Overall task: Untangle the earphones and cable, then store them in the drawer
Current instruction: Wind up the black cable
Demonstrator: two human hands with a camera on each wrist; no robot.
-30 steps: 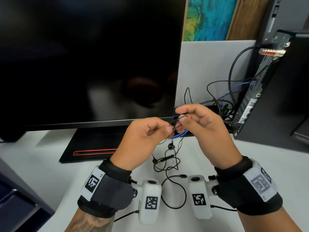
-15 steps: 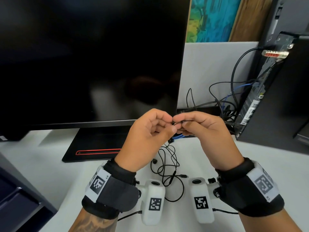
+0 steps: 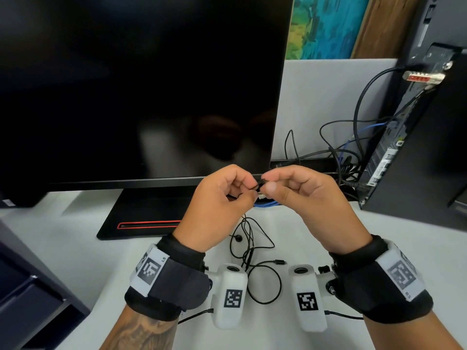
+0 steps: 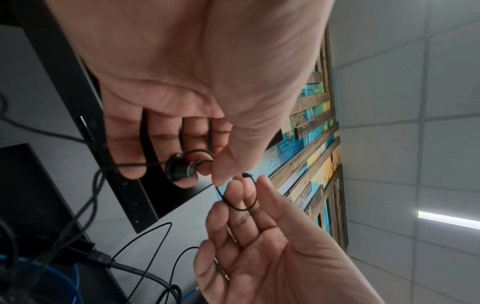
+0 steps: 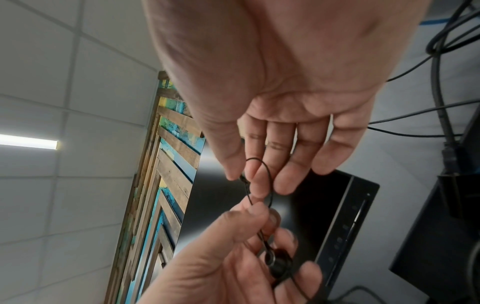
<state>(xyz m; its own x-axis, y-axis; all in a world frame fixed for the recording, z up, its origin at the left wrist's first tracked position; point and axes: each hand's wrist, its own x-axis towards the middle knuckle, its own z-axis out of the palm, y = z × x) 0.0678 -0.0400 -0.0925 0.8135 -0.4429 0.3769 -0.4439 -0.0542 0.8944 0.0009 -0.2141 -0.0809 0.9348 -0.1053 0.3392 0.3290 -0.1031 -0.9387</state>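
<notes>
The monitor (image 3: 141, 92) has a shiny black screen, like glass. The earbud (image 4: 179, 169) is glossy black with a silver metal ring. Its wire (image 3: 265, 286) is thin, smooth and matt. The desk (image 3: 63, 236) is smooth white. The wall art (image 5: 166, 164) is rough painted wood.

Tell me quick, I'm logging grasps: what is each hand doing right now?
Left hand: fingers curled round an earbud, pinching its thin black cord.
Right hand: pinching a loop of the same cord.
</notes>
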